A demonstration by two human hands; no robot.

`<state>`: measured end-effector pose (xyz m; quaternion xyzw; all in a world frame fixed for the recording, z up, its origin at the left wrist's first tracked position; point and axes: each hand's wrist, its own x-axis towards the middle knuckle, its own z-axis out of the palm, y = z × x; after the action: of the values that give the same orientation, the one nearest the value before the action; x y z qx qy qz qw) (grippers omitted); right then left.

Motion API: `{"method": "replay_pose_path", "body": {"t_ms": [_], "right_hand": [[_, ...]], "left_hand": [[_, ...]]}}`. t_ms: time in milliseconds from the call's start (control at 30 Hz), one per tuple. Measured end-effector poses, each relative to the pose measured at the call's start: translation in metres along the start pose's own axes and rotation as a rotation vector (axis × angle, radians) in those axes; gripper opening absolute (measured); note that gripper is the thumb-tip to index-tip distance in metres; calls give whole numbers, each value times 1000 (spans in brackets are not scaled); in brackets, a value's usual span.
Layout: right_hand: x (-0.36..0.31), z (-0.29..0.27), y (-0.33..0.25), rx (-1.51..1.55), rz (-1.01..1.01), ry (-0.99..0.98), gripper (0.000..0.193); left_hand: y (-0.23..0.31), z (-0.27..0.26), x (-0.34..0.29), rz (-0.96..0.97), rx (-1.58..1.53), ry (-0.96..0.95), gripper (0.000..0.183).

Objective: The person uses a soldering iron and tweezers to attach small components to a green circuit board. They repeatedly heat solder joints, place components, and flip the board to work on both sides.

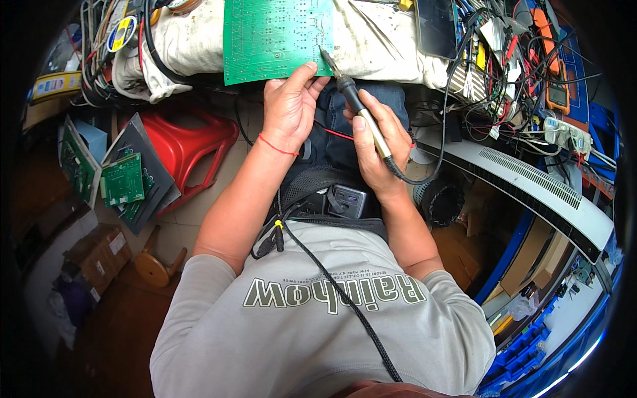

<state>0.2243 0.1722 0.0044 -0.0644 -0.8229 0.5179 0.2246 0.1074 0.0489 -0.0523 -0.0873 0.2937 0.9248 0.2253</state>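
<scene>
A large green circuit board [265, 40] lies at the bench's front edge, its face dotted with solder points. My left hand [290, 106] grips the board's near edge, thumb on top and the other fingers partly hidden beneath. In my right hand [381, 139] is a soldering iron [361, 109], held like a pen with its cable trailing off to the right. The iron's tip is at the board's right side, close to my left thumb; whether it touches the board I cannot tell. Behind the iron, a pair of tweezers [375, 26] rests on the white cloth [371, 60].
Tangled cables and an orange multimeter [557, 89] crowd the bench's right end, near a dark flat screen [436, 28]. A solder spool [122, 33] stands at left among cables. Below are a red stool [176, 142] and more circuit boards [124, 179]. A black bin [443, 200] stands right.
</scene>
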Motion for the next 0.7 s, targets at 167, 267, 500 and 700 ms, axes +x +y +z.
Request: {"method": "replay_pose_path", "body": {"t_ms": [167,267,500,700], "right_hand": [[1,0,0,16,7,6,35],[2,0,0,28,18,3,35],[6,-11,1,-53,-24,-67,33],[1,-9,1,256,60,91,34]], "left_hand": [[0,1,0,-1,3,14,18],[0,1,0,-1,7,8,19],[1,2,0,-15,-1,25,21],[3,5,-1,-31,-7,52,23]]}}
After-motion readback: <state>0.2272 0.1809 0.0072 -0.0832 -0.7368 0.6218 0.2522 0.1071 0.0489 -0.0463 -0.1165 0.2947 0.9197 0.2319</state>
